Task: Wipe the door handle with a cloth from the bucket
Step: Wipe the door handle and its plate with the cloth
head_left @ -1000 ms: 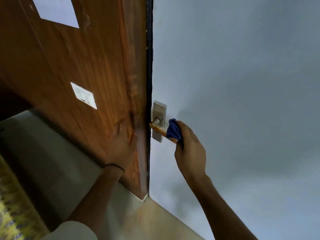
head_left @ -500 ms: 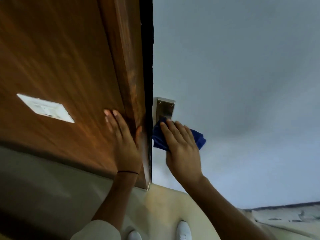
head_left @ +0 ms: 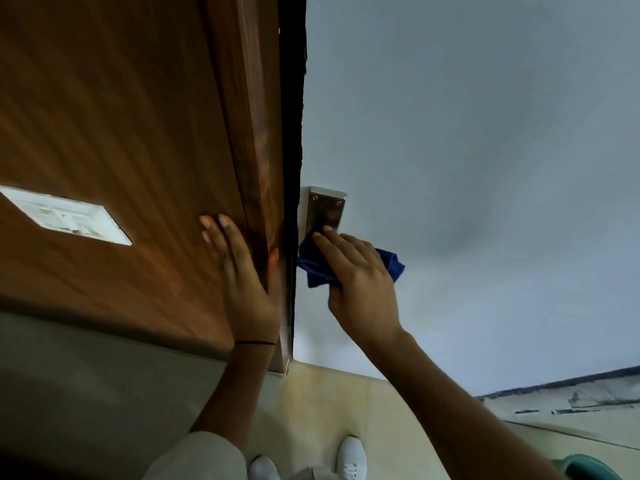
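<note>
Now, right hand (head_left: 360, 282) pressing blue cloth (head_left: 317, 265) on handle plate (head_left: 325, 211), left hand (head_left: 242, 278) flat, open on wooden door (head_left: 121, 133).

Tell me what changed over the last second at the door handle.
The right hand moved the blue cloth from the lever's outer end inward to the metal backplate, now pressing it flat and hiding the lever. The left hand stayed braced on the wooden door.

**Dim, soft light with wide-angle bend**

Lighting is dull and even. A soft shadow smudges the grey door (head_left: 485, 168) beyond the right hand (head_left: 360, 282). Straight edges bow toward the frame's borders; fine detail looks slightly blurred.
</note>
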